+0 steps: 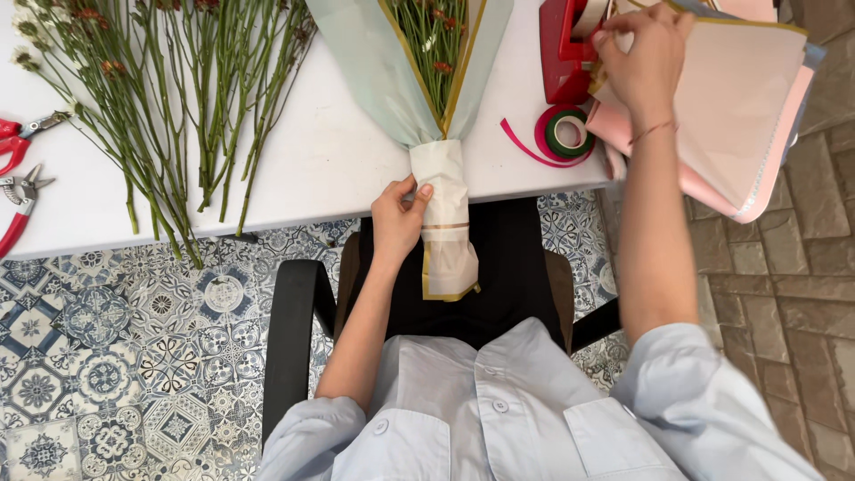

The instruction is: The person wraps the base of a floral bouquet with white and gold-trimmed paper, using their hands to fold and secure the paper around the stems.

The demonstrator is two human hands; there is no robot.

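My left hand (398, 216) grips the narrow lower end of a wrapped bouquet (419, 80) that lies on the white table (329, 151). The wrap is pale mint paper with gold edging, and its stem end hangs over the table's front edge. Green stems with small red buds show inside the top. My right hand (643, 55) reaches far right to a red tape dispenser (563, 53), fingers pinched at the tape on it. A stack of pink and cream wrapping sheets (739, 116) lies under that hand.
Loose flower stems (169, 98) spread over the table's left half. Red-handled shears (18, 142) and pliers (20, 209) lie at the left edge. Rolls of green and pink ribbon (565, 135) sit near the dispenser. I sit in a black armchair (294, 330) on patterned floor tiles.
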